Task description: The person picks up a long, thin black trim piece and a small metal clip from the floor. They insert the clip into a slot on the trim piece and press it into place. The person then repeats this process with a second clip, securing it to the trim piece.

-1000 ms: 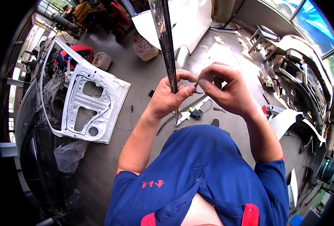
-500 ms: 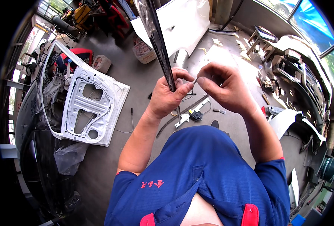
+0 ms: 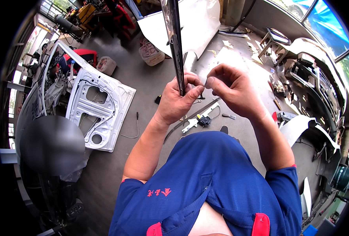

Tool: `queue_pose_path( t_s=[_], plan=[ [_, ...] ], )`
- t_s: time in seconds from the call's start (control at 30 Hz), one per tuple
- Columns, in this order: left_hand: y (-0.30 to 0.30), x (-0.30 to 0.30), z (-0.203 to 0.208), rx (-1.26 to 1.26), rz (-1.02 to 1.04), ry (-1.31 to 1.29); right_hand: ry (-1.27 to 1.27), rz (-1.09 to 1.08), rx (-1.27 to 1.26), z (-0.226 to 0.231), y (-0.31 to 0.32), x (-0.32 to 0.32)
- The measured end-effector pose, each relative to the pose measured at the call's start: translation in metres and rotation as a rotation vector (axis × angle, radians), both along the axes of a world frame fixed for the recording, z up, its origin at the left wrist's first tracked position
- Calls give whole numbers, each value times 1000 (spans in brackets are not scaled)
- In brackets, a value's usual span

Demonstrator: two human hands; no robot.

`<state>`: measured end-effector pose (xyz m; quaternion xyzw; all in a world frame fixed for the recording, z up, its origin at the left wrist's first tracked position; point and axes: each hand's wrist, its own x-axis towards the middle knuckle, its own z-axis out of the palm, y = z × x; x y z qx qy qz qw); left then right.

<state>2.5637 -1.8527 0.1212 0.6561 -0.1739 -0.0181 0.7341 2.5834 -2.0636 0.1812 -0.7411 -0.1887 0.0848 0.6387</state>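
Note:
My left hand (image 3: 177, 98) is closed round a long, glossy black trim strip (image 3: 176, 47), which rises steeply past the top of the picture. Opposite it, my right hand (image 3: 237, 92) is raised with thumb and forefinger pinched together. The fingertips of both hands nearly meet; what is between them, if anything, is too small to make out. Below the hands, a window regulator (image 3: 202, 120) with a white rail and black motor lies on the grey floor (image 3: 143, 157) in front of me.
A white car door shell (image 3: 113, 106) stands at the left. Near me lie a short-handled tool (image 3: 229, 116) and a thin cable (image 3: 137, 126). A white panel (image 3: 200, 27) and a white tub (image 3: 151, 55) are ahead. Bumpers (image 3: 320, 82) and a stool (image 3: 274, 39) are on the right.
The trim strip has swung more upright, its upper part moving right. Both hands remain close together in nearly the same place. A dark blurred round patch now covers part of the left side.

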Motion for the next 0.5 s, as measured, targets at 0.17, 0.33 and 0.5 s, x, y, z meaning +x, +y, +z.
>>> queue_pose_path(
  t_s=[0.17,0.33,0.5],
  plan=[
    [0,-1,-1,17,67,-57,-8,-27,-21,-4,1,3],
    [5,-3,12,116,1,51,7,-50,-1,-6,-1,7],
    [25,3,12,-158,-210,64,-83,67,3,21,-13,8]
  ],
)
